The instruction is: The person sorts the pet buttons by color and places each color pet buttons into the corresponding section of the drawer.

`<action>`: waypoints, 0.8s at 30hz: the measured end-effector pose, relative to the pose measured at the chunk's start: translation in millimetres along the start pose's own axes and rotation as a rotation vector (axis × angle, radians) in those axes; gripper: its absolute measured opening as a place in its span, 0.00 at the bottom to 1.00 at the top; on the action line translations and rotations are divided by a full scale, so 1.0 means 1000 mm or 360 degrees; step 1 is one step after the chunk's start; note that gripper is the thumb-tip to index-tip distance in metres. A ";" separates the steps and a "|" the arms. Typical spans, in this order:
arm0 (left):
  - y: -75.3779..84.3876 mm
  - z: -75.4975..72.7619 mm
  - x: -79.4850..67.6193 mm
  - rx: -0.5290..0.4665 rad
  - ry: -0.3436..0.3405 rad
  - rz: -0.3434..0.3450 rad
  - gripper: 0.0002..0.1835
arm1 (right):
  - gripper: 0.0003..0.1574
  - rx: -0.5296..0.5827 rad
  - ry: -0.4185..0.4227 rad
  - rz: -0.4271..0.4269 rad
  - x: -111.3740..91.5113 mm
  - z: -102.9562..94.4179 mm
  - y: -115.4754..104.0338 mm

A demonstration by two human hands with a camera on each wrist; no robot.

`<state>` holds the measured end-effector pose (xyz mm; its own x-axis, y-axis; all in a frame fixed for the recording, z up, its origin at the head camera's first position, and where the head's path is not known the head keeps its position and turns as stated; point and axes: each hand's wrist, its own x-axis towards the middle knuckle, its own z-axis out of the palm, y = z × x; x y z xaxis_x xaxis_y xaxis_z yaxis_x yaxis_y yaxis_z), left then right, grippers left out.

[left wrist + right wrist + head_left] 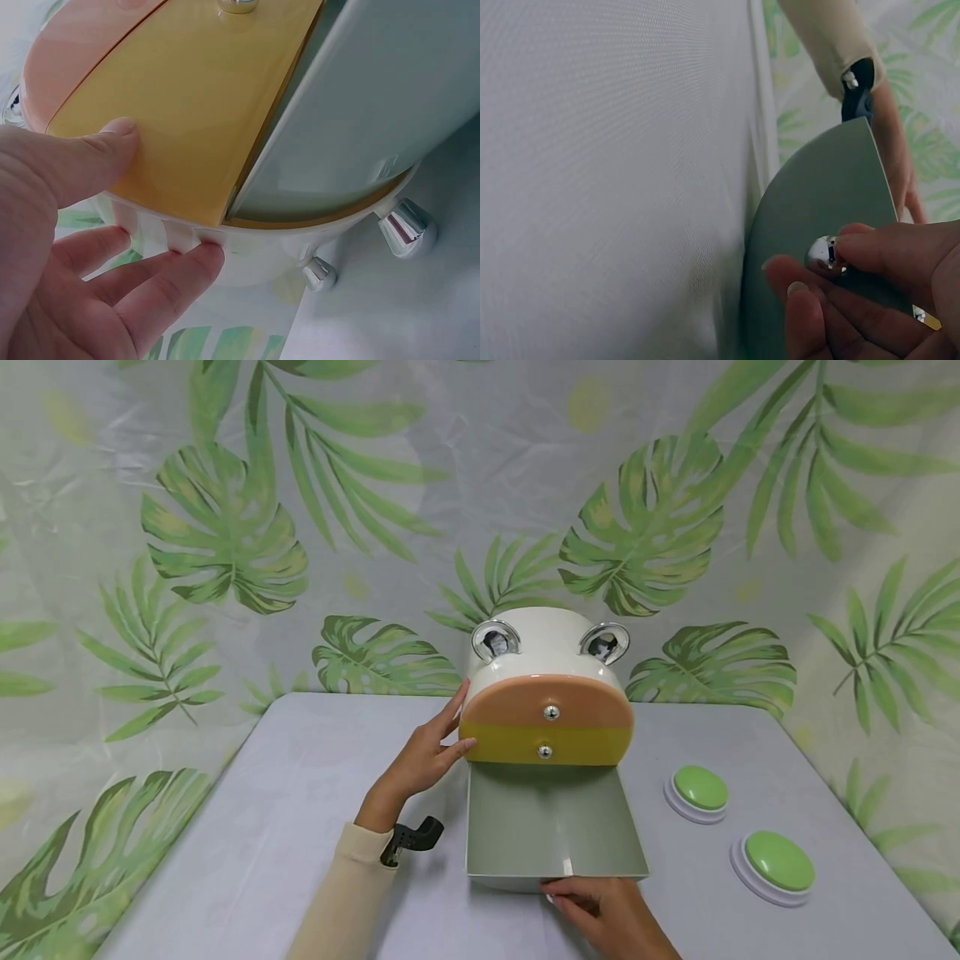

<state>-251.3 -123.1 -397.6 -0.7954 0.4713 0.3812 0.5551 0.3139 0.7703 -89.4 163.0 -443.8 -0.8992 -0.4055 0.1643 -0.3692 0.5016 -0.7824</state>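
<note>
A small rounded chest of drawers [536, 639] with a white shell and two silver ear-like rings stands on the table. Its top drawer front is orange [510, 697], the middle one yellow [502, 743], each with a silver knob. The bottom grey-green drawer [551, 827] is pulled far out, and its visible inside holds nothing. My right hand [611, 914] pinches that drawer's silver knob [821, 253] between thumb and fingers. With fingers spread, my left hand [423, 760] rests on the chest's left side, the thumb [112, 150] against the yellow front.
Two green push buttons with white bases, a farther one [701, 787] and a nearer one [780, 862], sit on the table [300, 793] right of the chest. Silver feet [409, 229] hold the chest up. A leaf-patterned curtain [495, 485] hangs behind the table.
</note>
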 end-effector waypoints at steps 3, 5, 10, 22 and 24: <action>0.000 -0.001 0.000 0.0008 0.0003 -0.0013 0.45 | 0.08 0.0010 -0.0005 0.0003 0.000 0.000 0.000; 0.000 -0.001 -0.001 0.0009 0.0006 -0.0018 0.45 | 0.09 0.0014 -0.0009 0.0008 0.001 0.001 0.000; -0.001 -0.002 -0.001 -0.0005 0.0008 -0.0004 0.45 | 0.09 0.0026 -0.0003 -0.0023 0.001 0.002 0.001; 0.005 0.000 -0.001 -0.0010 0.0004 0.0005 0.45 | 0.15 -0.0103 -0.0133 -0.0098 -0.005 -0.008 0.005; 0.016 -0.001 -0.002 -0.0006 -0.0010 -0.0002 0.44 | 0.16 -0.0112 -0.0144 -0.0074 -0.008 -0.010 0.003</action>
<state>-241.3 -120.1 -385.1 -0.7945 0.4760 0.3771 0.5533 0.3112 0.7727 -86.0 175.3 -441.7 -0.8569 -0.4955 0.1420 -0.4284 0.5315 -0.7307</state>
